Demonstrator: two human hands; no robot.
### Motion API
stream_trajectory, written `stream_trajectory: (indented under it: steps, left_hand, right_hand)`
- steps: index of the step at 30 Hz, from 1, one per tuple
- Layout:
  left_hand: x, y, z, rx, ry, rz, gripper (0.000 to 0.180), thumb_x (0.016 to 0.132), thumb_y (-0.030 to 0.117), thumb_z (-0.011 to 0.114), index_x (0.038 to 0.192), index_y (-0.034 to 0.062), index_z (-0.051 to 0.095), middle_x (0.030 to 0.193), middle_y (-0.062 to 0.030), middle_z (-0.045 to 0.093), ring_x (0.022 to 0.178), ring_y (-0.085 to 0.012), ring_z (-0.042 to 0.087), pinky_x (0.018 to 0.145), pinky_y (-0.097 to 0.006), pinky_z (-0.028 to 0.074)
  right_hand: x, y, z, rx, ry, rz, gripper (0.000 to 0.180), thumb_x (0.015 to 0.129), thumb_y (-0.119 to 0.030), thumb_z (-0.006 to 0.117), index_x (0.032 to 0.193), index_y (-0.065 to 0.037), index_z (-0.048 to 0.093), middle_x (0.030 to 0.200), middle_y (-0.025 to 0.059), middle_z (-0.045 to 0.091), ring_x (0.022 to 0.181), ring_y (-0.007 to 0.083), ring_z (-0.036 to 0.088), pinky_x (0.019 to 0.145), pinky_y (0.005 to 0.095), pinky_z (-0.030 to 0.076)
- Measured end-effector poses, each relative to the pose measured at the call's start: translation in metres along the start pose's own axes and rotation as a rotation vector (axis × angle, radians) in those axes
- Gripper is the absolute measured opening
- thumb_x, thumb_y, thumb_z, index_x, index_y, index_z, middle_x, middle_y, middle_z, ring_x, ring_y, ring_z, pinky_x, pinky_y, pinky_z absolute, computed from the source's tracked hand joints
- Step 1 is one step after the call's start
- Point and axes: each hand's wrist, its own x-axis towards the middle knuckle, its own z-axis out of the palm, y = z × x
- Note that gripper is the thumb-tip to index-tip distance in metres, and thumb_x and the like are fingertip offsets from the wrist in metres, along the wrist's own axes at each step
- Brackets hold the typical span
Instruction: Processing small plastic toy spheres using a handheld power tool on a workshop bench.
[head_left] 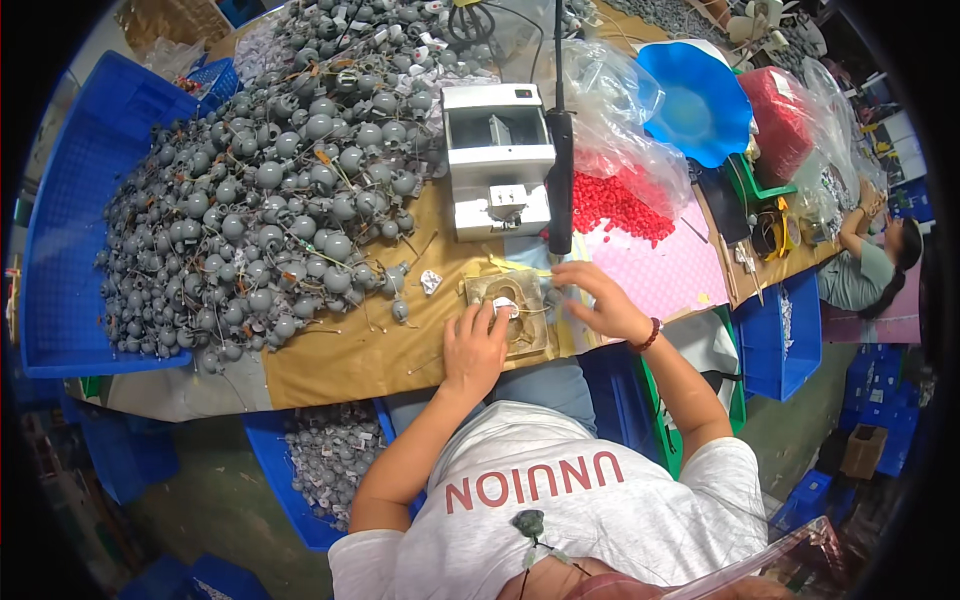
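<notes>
While the left hand [476, 348] lies with its fingertips on a small white piece [506, 308], the right hand [604, 306] is held near the upper right corner of a flat block [530, 335]. The white piece is in a hollow of this block, and the block rests at the near edge of the table [330, 372], about the middle of its length. The left fingers touch the piece from above, but I cannot tell if they are clamped on it. The right fingers are bent, and whether they are together on something I also cannot tell, because the tips are blurred.

Just behind the block, toward the far edge, stands a white machine [500, 165]. A large heap of grey balls [270, 175] with wires covers the left part of the table, beside a blue crate [65, 230] at the left edge. To the right of the machine are red bits [622, 212], a pink sheet [655, 265] and, nearer the far edge, a blue bowl [695, 100]
</notes>
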Motion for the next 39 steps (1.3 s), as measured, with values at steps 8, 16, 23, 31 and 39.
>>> stream_trajectory:
  steps: [8,16,23,31,39]
  left_hand:
    - [0.001,-0.004,-0.006,-0.05,-0.009,0.034,0.053,0.078,0.006,0.074,0.13,0.0112,0.067,0.127,-0.011,0.063,0.122,-0.0286,0.058,0.099,-0.044,0.044]
    - [0.001,-0.008,-0.008,-0.082,-0.018,0.036,0.048,0.078,0.005,0.073,0.126,0.011,0.069,0.125,-0.0106,0.064,0.122,-0.0284,0.059,0.098,-0.043,0.046]
    - [0.003,-0.012,-0.009,-0.119,-0.004,0.052,0.036,0.08,0.007,0.073,0.116,0.0092,0.072,0.123,-0.0113,0.066,0.12,-0.0296,0.061,0.097,-0.043,0.047]
    - [0.008,-0.014,-0.008,-0.165,0.007,0.024,0.028,0.082,0.01,0.073,0.109,0.008,0.071,0.117,-0.0111,0.066,0.114,-0.0306,0.063,0.093,-0.042,0.05]
    - [0.034,-0.001,-0.005,-0.109,0.003,-0.128,0.04,0.078,0.015,0.076,0.117,0.0098,0.066,0.103,-0.007,0.064,0.1,-0.0296,0.06,0.083,-0.044,0.049]
  right_hand:
    - [-0.013,0.035,0.051,0.007,0.249,0.12,0.035,0.082,0.002,0.072,0.114,-0.004,0.059,0.107,0.0089,0.063,0.094,0.0223,0.063,0.082,0.0349,0.052]
    - [0.023,0.001,0.043,1.329,0.092,0.532,0.03,0.093,-0.004,0.073,0.12,-0.004,0.061,0.097,-0.0002,0.063,0.076,0.0061,0.057,0.066,0.023,0.046]
    - [0.036,-0.001,0.048,0.516,-0.149,0.399,0.03,0.087,-0.019,0.084,0.104,0.001,0.07,0.088,0.0049,0.071,0.074,0.0119,0.066,0.068,0.0277,0.053]
    - [0.035,-0.015,0.068,-0.004,0.058,0.26,0.03,0.083,-0.023,0.084,0.1,-0.003,0.068,0.087,0.0117,0.068,0.077,0.0287,0.069,0.069,0.0372,0.054]
    - [0.037,-0.012,0.063,0.013,0.198,0.144,0.039,0.087,-0.016,0.079,0.12,-0.004,0.062,0.103,0.0145,0.065,0.089,0.0297,0.065,0.075,0.0382,0.052]
